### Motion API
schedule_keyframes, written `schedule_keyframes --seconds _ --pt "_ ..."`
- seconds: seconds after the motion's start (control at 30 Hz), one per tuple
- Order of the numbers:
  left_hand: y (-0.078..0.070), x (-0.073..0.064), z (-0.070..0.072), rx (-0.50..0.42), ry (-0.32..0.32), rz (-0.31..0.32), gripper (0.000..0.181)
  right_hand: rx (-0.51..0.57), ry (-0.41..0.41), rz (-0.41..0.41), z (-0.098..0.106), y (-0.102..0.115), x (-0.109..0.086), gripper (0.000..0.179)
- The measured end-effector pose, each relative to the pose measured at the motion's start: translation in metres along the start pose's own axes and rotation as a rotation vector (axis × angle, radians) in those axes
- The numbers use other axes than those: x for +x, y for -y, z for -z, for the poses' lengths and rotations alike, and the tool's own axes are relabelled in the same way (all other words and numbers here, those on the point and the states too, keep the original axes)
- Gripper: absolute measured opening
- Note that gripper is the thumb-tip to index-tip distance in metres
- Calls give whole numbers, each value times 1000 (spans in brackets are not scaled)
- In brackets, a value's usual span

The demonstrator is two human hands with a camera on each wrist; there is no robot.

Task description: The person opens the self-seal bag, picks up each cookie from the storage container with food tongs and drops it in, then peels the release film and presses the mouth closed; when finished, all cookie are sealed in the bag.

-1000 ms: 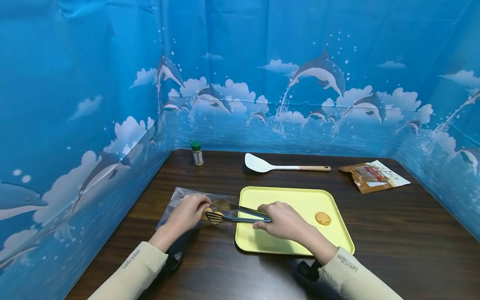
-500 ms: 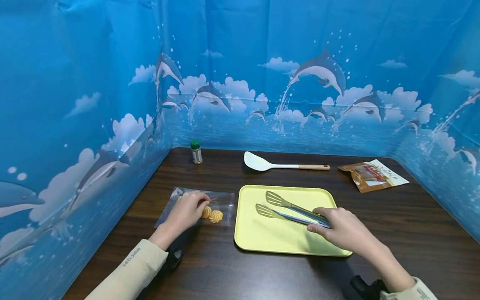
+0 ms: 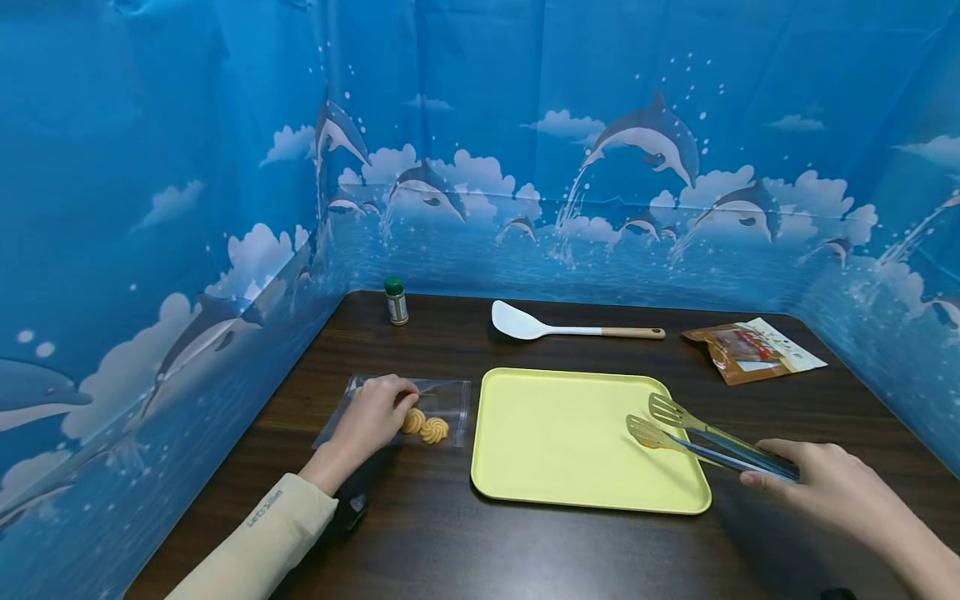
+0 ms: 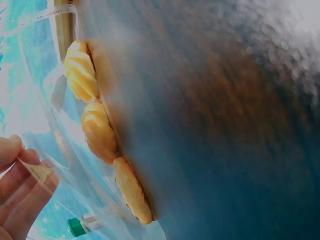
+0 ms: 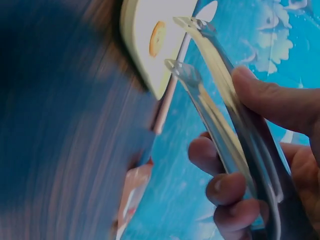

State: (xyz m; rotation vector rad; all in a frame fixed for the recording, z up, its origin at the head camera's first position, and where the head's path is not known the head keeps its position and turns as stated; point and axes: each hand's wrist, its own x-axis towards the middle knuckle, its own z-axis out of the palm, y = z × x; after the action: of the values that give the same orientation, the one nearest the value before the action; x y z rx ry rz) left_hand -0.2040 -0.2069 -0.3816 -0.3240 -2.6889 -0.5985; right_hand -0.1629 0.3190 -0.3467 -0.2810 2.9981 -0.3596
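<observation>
My left hand (image 3: 375, 412) pinches the upper film of a clear zip bag (image 3: 454, 398) lying on the table. Inside the bag sit two swirled cookies (image 3: 434, 430), with a flat cookie (image 4: 132, 192) beside them in the left wrist view. In my right hand (image 3: 832, 487) is a pair of metal tongs (image 3: 712, 437), its slotted tips spread apart with nothing between them. These tips hover over the right part of a yellow tray (image 3: 570, 433). One round cookie (image 5: 158, 39) lies on the tray, mostly hidden behind the tongs in the head view.
Behind the tray lies a white spatula (image 3: 573, 330) with a wooden handle. A green-capped seasoning jar (image 3: 397, 305) stands at the back left. A brown and white snack pouch (image 3: 753, 350) is at the back right. Dolphin-printed curtains (image 3: 480, 200) enclose the table.
My right hand has carried the tongs rightward, away from the bag and across the tray. The tongs' tips no longer surround a cookie in the bag. The left hand stays at the bag.
</observation>
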Motion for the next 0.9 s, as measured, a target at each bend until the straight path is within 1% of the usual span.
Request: schedule_keyframes --seconds 0.1,0.2,0.37,0.47,0.6,0.73,0.8,0.9 --pt "0 -1 0 -10 -15 9 8 -13 34 -20 -2 -7 -2 73" --pt "0 -2 1 -14 -30 12 7 -21 39 -18 -5 -9 -2 73" --pt "-2 -2 2 -4 -43 2 8 -3 -7 23 -8 -4 -4 67" --pt "-4 -2 2 10 -44 -4 8 14 -54 61 -7 3 -5 65" --pt "-6 -2 2 32 -40 -4 8 48 -123 119 -7 18 -6 61" --pt "-6 -2 1 39 -37 -1 8 83 -172 192 -7 41 -2 58" --pt "-7 -2 1 36 -35 6 8 104 -187 232 -7 55 3 57" --pt "-10 -2 0 30 -39 15 8 137 -177 277 -9 78 14 57"
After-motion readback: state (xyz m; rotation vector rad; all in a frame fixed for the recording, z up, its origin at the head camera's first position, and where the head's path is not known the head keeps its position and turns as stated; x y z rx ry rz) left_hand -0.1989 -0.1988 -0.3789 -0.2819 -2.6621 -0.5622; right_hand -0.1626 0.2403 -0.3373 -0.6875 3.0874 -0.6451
